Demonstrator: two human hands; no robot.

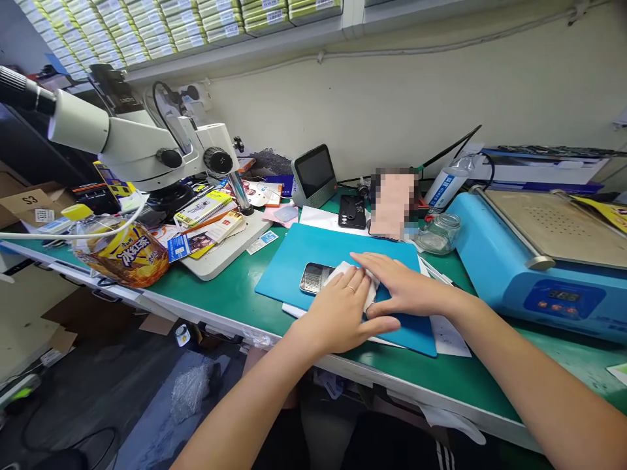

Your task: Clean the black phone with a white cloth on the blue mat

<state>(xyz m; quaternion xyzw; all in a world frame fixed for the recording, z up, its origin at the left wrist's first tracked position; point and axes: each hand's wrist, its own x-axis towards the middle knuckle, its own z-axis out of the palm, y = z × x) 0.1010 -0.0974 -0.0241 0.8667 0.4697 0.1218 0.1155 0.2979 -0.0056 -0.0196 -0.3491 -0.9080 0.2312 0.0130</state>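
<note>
A phone (311, 281) with a shiny screen lies on the blue mat (289, 251), its right part hidden under my hands. On top of it is a crumpled white tissue (373, 295). My left hand (340, 313) rests palm down on the tissue, fingers flat and side by side, thumb stretched to the right; a ring is on one finger. My right hand (404, 287) is just to the right, its fingers stretched over the tissue's far edge and its thumb apart near the phone's right end. White papers (450, 336) stick out beneath the mat.
A microscope (147, 150) and a drink bottle (122, 251) stand at the left. Behind the mat are a smart display (313, 173), a black phone (351, 212) and a glass jar (438, 234). A blue heating plate machine (539, 261) is at the right.
</note>
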